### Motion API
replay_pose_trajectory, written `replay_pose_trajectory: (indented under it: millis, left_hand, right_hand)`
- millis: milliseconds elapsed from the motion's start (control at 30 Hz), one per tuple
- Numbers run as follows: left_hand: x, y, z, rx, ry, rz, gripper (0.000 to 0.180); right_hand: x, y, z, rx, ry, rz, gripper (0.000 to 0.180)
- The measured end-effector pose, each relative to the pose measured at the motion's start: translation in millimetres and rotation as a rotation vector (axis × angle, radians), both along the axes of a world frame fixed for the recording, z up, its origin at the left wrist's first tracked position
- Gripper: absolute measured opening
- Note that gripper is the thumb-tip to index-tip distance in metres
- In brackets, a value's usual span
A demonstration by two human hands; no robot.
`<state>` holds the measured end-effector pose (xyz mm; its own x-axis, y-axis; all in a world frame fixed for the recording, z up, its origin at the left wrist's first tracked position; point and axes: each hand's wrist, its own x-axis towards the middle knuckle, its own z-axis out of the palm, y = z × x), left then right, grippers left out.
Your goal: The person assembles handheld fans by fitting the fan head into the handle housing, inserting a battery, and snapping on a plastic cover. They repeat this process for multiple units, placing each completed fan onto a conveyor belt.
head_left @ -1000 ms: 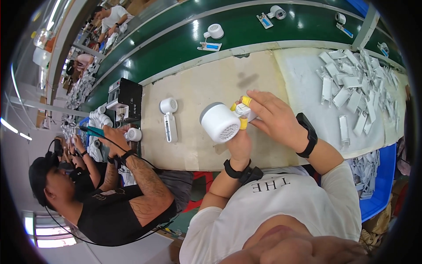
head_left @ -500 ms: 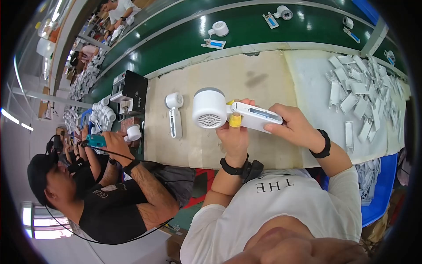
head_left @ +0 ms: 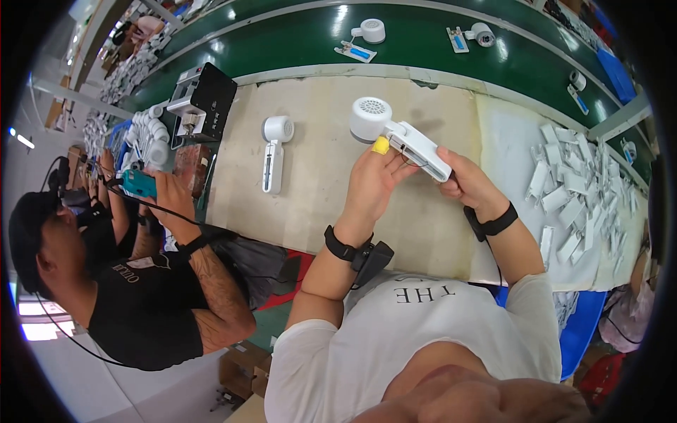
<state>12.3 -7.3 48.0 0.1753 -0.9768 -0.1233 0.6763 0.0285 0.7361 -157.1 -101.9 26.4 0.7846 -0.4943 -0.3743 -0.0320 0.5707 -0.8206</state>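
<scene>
A white handheld fan (head_left: 371, 118) is held over the bench, its round grille facing up and its handle slanting down to the right. Around the fan's neck and the near side of the handle closes my left hand (head_left: 376, 176), with a yellow finger cover on one finger. The handle's lower end is pinched by my right hand (head_left: 469, 182). A thin dark wire seems to show along the handle by my left fingers. Another white fan (head_left: 273, 158) lies on the bench to the left, apart from my hands.
White handle shells (head_left: 564, 183) pile up at the right. A green conveyor belt (head_left: 282, 49) behind carries fan heads with open handles. A black machine (head_left: 204, 102) stands at the bench's left, beside a co-worker (head_left: 148, 296) holding a teal power tool (head_left: 139, 183). A blue bin (head_left: 582, 324) sits below right.
The held fan has been turned over, so its grille now points up and its handle tilts more steeply. The view has shifted, and the co-worker's hand no longer shows a fan head beside it.
</scene>
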Motion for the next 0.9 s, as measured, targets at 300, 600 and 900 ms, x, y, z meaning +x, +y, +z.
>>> replay_pose_trajectory:
  millis: [300,600,900]
  left_hand:
    - [3.6,-4.5,-10.3,0.05,0.086,-0.023,0.042]
    - [-38.9,-13.6,-32.9,-0.034,0.085,0.251,0.028]
    - [-25.0,-10.9,-11.1,-0.02,0.196,0.236,0.027]
  right_hand:
    - [-8.7,1.2,20.4,-0.521,0.221,0.129,0.04]
    - [15.0,24.4,27.4,-1.739,0.356,-0.186,0.05]
    - [29.8,20.2,22.3,-1.757,0.322,-0.241,0.054]
